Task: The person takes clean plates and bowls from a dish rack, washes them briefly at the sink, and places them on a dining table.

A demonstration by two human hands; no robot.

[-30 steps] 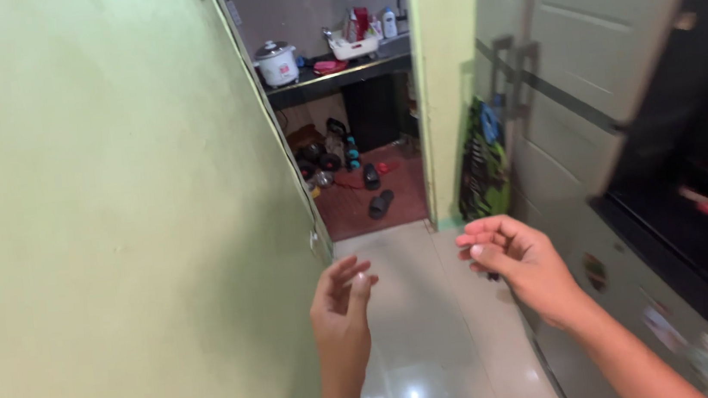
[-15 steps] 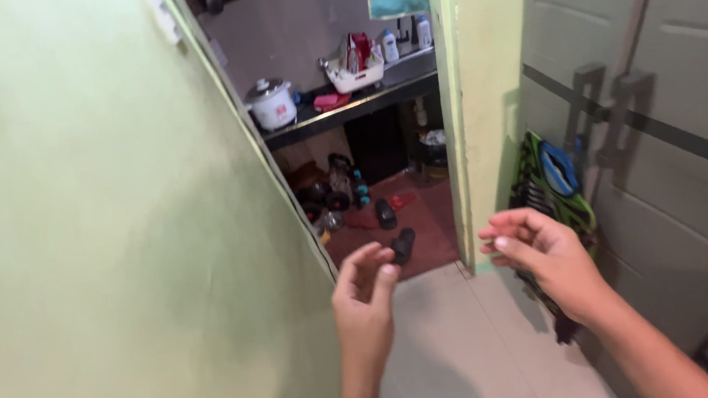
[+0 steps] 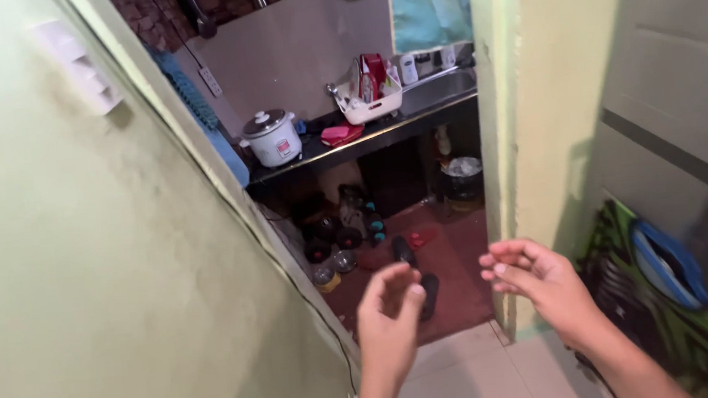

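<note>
- Left hand (image 3: pixel 390 330): empty, fingers loosely curled and apart, beside the green wall (image 3: pixel 78 295).
- Right hand (image 3: pixel 539 283): empty, fingers bent, apart, near the doorway pillar (image 3: pixel 528 122).
- Black slippers (image 3: pixel 417 271) lie on the red floor beyond both hands.

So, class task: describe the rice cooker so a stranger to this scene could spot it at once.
Look through the doorway to the dark counter along the far wall. At its left end, left of the white dish rack, stands the rice cooker. It is the only round white pot there, with a knobbed lid.
</note>
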